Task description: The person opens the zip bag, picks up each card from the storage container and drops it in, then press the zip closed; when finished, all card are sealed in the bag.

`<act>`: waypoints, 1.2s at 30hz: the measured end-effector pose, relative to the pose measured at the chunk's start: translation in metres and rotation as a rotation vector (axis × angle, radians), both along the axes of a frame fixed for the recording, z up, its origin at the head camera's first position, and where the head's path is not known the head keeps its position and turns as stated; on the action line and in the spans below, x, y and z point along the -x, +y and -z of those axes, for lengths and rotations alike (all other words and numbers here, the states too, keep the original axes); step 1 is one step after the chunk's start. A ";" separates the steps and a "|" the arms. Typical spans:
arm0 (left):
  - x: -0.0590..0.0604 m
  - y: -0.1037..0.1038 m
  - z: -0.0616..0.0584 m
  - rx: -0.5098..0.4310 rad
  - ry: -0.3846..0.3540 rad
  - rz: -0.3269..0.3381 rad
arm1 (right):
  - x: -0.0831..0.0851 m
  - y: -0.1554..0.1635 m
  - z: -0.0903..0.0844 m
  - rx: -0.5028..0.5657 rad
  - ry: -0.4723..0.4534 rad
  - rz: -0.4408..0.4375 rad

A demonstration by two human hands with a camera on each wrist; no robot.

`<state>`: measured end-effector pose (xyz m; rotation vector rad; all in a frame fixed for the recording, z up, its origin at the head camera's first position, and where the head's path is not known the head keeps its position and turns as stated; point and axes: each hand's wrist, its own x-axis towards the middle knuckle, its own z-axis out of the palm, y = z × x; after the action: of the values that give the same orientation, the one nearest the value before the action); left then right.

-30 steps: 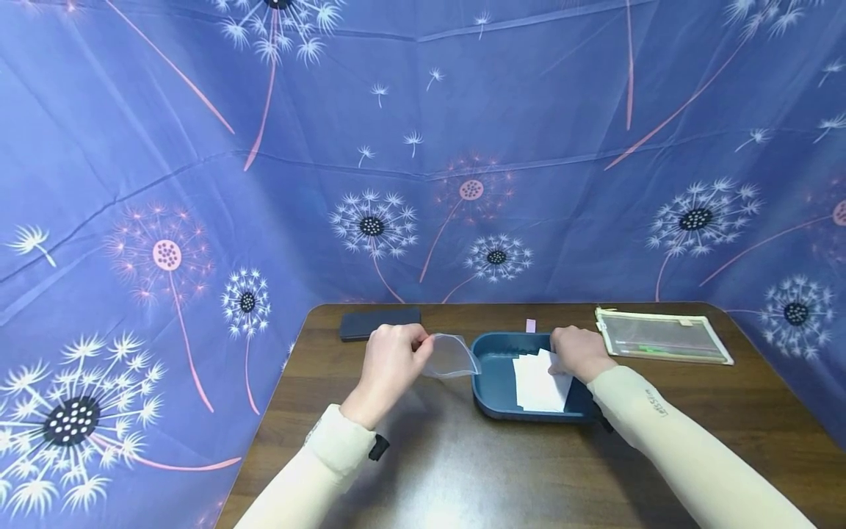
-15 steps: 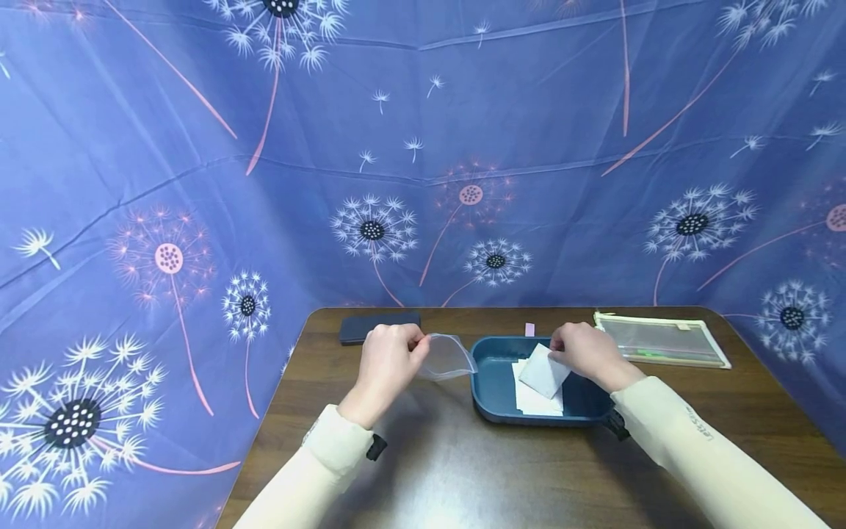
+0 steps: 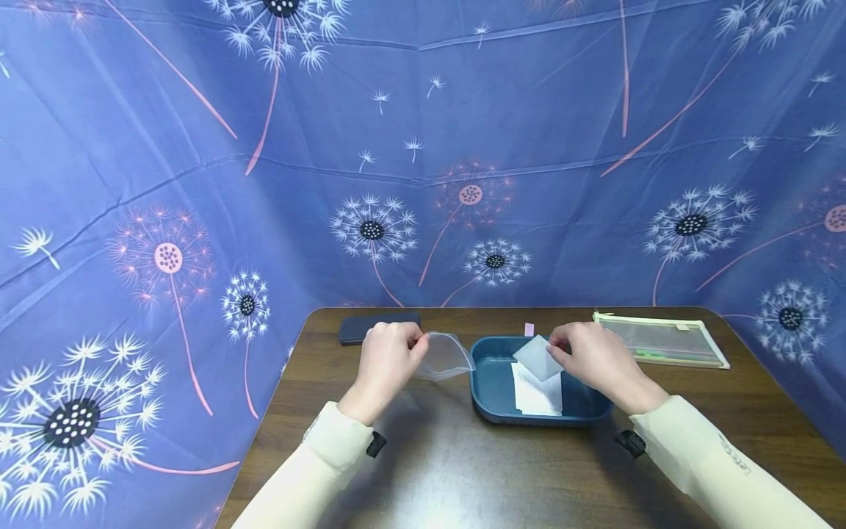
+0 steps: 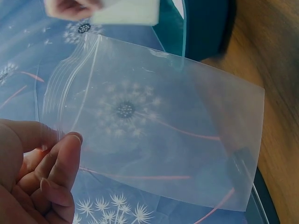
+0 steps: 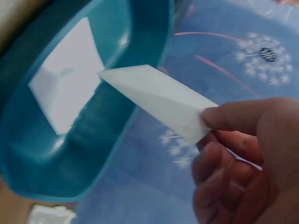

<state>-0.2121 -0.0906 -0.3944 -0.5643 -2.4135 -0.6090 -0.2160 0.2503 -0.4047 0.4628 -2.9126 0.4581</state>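
Observation:
My left hand (image 3: pixel 388 367) pinches a clear zip bag (image 3: pixel 446 358) by its ridged zip edge, between thumb and fingers. In the left wrist view the flat, see-through zip bag (image 4: pixel 159 126) stretches away to the right with nothing inside. Thumb and fingers of my right hand (image 3: pixel 604 364) pinch a square piece of white paper (image 3: pixel 537 358) by one corner, over the blue tray (image 3: pixel 587 408). The right wrist view has this paper (image 5: pixel 159 98) tilted, apart from the white paper stack (image 5: pixel 67 79) that lies in the tray.
At the back left of the wooden table (image 3: pixel 423 455) lies a dark flat case (image 3: pixel 357 328). A mesh zip pouch (image 3: pixel 674 342) with something green inside is at the back right. Behind the tray is a small pink tab (image 3: pixel 529 330). Patterned blue cloth hangs behind the table.
My right hand has lifted the piece of paper off the stack in the tray and tilted it up toward the left. The left hand with the zip bag has hardly moved.

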 end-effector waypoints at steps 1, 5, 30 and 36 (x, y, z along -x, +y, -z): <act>0.000 0.000 0.000 0.002 -0.001 -0.001 | -0.003 -0.002 -0.005 0.009 0.041 -0.006; 0.000 0.001 -0.001 0.006 -0.011 0.002 | -0.014 -0.012 -0.025 0.064 0.220 -0.057; 0.001 0.005 -0.003 0.010 -0.028 0.008 | -0.032 -0.085 -0.034 0.252 0.358 -0.244; -0.001 0.006 -0.004 0.013 -0.025 0.014 | -0.025 -0.094 -0.023 0.216 0.304 -0.242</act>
<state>-0.2113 -0.0844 -0.3907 -0.5830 -2.4402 -0.6105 -0.1913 0.1565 -0.3821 0.7800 -2.4935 0.6616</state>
